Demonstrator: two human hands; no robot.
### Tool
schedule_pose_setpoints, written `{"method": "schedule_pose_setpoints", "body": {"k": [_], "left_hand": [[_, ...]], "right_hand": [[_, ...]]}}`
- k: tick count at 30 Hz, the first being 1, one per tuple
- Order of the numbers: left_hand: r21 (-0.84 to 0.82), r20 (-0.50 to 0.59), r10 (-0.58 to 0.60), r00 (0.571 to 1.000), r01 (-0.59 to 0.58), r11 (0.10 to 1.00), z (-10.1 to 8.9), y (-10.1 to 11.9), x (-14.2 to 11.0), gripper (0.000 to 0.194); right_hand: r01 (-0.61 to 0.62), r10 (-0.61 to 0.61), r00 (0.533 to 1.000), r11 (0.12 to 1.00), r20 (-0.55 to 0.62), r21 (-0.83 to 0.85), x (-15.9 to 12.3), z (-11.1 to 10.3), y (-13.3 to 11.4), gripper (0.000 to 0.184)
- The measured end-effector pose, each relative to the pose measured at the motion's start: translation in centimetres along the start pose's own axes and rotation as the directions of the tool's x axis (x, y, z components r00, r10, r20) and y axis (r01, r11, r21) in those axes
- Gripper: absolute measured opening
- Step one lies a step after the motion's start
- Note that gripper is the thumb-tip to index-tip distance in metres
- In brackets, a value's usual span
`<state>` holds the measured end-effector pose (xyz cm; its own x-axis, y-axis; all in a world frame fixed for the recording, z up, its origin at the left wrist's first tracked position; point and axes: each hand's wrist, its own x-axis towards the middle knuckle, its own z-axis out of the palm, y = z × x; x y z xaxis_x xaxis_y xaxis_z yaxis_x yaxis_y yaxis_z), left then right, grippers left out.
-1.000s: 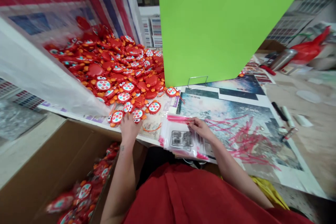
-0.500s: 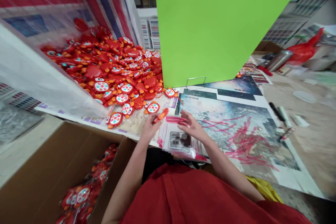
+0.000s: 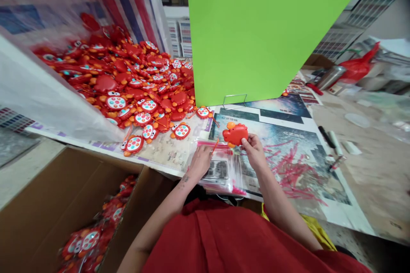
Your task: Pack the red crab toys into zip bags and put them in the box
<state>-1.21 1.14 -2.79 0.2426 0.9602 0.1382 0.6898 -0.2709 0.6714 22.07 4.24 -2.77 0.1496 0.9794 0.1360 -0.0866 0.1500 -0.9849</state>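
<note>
My right hand (image 3: 255,150) pinches a red crab-shaped toy (image 3: 236,135) by its edge, plain back facing up, above the table. An orange strap (image 3: 215,146) hangs from the toy towards my left hand (image 3: 201,161). That left hand lies on a stack of clear zip bags (image 3: 221,181) with pink seals, fingers stretched towards the top bag's upper edge. Black print shows on the top bag. Left of the bags, several loose crab toys (image 3: 180,131) with dotted white faces lie on the table, in front of a large heap (image 3: 128,72) of the same toys.
A cardboard box (image 3: 41,204) at lower left holds bagged crab toys (image 3: 86,241). A tall green board (image 3: 256,30) stands behind the bags. Pink strips (image 3: 288,166) lie scattered on the printed sheet at right, with a black marker (image 3: 326,136) beyond them.
The crab toy has passed from my left hand to my right, which has moved right with it. My left hand has come down onto the bags. The view has shifted slightly.
</note>
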Motion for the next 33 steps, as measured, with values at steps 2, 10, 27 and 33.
{"method": "schedule_pose_setpoints", "body": {"k": [2, 10, 27, 33], "left_hand": [[0.163, 0.015, -0.007, 1.0, 0.005, 0.987, 0.7, 0.3, 0.4, 0.021], [0.526, -0.006, 0.029, 1.0, -0.022, 0.85, 2.6, 0.0, 1.0, 0.021], [0.176, -0.12, 0.18, 0.976, -0.158, 0.972, 2.1, -0.4, -0.1, 0.021], [0.127, -0.218, 0.177, 0.96, -0.152, 0.98, 2.2, -1.2, 0.1, 0.022]], "right_hand": [[0.013, -0.014, 1.0, 1.0, -0.004, -0.02, 0.1, 0.1, 0.0, 0.038], [-0.001, 0.005, 0.999, 0.994, 0.034, -0.112, 0.4, 1.0, 0.7, 0.041], [0.094, 0.071, 0.939, 0.888, 0.338, -0.449, 2.2, 3.5, 1.8, 0.037], [0.318, 0.026, 0.819, 0.811, 0.574, -0.492, 1.1, 5.0, 1.1, 0.038]]}}
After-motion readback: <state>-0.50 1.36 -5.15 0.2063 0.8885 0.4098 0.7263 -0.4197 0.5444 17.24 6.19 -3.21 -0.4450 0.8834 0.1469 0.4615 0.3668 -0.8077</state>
